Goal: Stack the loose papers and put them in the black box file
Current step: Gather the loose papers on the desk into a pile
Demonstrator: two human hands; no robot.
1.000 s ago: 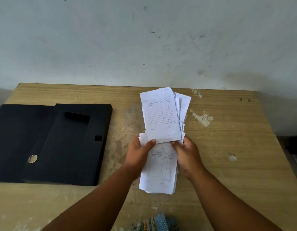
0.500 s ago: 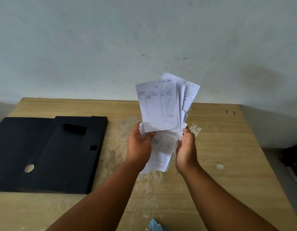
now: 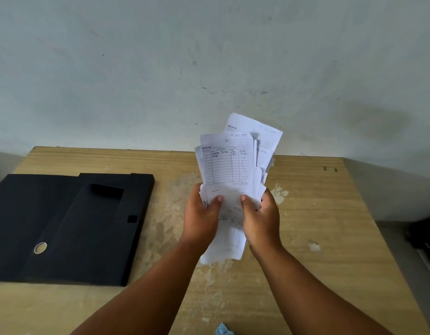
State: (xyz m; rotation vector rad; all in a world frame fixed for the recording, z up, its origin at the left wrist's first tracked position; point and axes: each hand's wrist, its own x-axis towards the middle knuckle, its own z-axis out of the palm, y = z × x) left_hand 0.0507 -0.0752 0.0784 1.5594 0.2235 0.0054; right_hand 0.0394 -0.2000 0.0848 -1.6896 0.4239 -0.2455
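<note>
A loose bundle of white ruled receipt papers [image 3: 229, 165] stands nearly upright in the air above the table, its sheets fanned and uneven at the top right. My left hand [image 3: 201, 217] grips the bundle's lower left with the thumb on the front sheet. My right hand [image 3: 261, 220] grips the lower right the same way. One sheet hangs down below both hands. The black box file [image 3: 71, 228] lies flat on the table to the left, apart from my hands, with a metal ring hole near its front.
The wooden table [image 3: 325, 213] has worn, pale patches in its middle and right. A pale wall [image 3: 209, 56] rises just behind it. Dark objects [image 3: 424, 240] sit on the floor past the table's right edge. A bit of patterned cloth [image 3: 222, 330] shows at the bottom.
Both hands have lifted the paper bundle off the table and tilted it upright. The view has tipped upward, showing more wall.
</note>
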